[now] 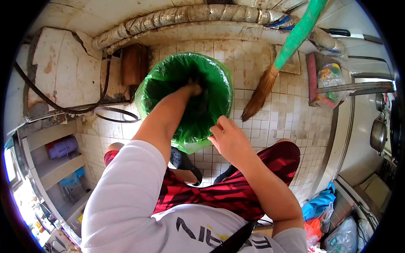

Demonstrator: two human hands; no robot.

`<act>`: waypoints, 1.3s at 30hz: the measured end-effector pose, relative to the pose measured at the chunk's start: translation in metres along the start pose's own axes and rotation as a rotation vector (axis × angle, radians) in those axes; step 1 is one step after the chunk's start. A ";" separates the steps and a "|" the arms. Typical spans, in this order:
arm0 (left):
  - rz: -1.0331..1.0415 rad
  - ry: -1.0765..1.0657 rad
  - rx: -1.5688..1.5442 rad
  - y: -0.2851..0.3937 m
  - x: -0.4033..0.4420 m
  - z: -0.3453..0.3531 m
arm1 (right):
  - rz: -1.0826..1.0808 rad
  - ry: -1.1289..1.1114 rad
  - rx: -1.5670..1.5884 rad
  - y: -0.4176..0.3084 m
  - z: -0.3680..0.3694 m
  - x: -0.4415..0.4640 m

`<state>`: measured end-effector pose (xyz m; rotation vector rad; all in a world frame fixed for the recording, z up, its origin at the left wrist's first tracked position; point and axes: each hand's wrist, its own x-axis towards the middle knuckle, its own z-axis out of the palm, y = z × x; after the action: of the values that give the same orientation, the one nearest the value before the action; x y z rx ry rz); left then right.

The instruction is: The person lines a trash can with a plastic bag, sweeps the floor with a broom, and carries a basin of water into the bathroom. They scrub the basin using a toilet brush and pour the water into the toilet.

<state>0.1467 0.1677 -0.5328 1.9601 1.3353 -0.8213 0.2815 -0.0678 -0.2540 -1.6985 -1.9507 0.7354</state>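
White cloth comes nearest: the shirt (126, 189), crossed at the foot of the view by a black strap (236, 240). Past it are the red shorts (185, 192), knees spread. With the clock centred on the green bag (221, 76) and twelve pointing away from the person, the right hand (228, 137) is at four, its fingers clamped on the bag's rim. A dark slipper (181, 160) shows at six, close by the bag. The green bag stands in front of the knees on the tiled floor (261, 114), its round mouth wide open and its inside dark. The left arm enters over the rim from seven, and the left hand (195, 87) is down inside; shadow hides its fingers, so I cannot tell whether they are apart or together. Near the bag, toward nine, lies a black loop (116, 119). The broom (260, 93) is at three, bristles apart from the bag, its green handle slanting up toward one. Well off at four are a blue bag (318, 204) and an orange bag (312, 230); at eight, a shelf unit (55, 172). A brown box (134, 63) is at ten. Farther on, a wrapped pipe (190, 14) runs across twelve, along the wall.
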 end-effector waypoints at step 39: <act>0.304 -0.329 0.499 0.054 -0.104 -0.042 | -0.048 0.189 -0.230 -0.002 -0.049 0.054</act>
<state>0.1735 0.1261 -0.4188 2.1963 0.6584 -1.3446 0.3042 -0.0098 -0.2165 -1.7726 -1.9960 0.3290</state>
